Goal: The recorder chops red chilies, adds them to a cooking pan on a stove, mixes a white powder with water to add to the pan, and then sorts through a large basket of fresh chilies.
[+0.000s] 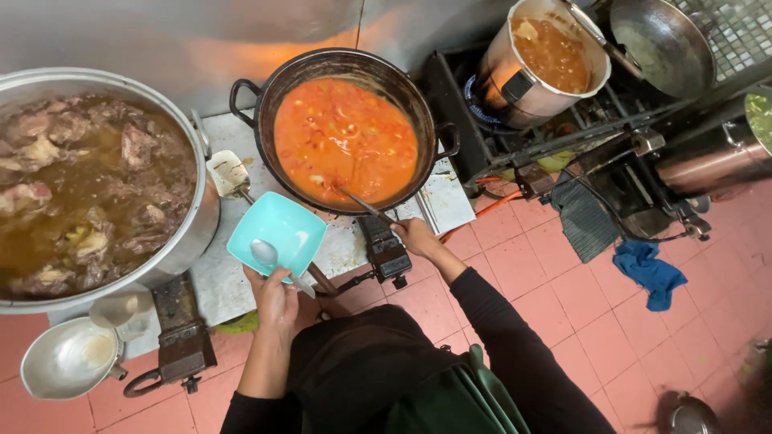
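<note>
1. Orange stew (pixel 346 137) is sitting in a black two-handled pot (pixel 418 104) at the stove's centre, a ladle (pixel 363 205) dipping into it.
2. Right hand (pixel 416 237) is clenching the ladle's handle.
3. Left hand (pixel 275 299) is gripping a turquoise square bowl (pixel 281 225) and a spoon (pixel 265 253) just beside the pot.
4. Meat broth is filling a large steel pot (pixel 189 233) at left.

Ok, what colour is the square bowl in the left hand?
Light turquoise; the square bowl, a spoon resting in it, shows best in the head view.

No packages, labels, signs or screens visible anywhere in view.
</note>
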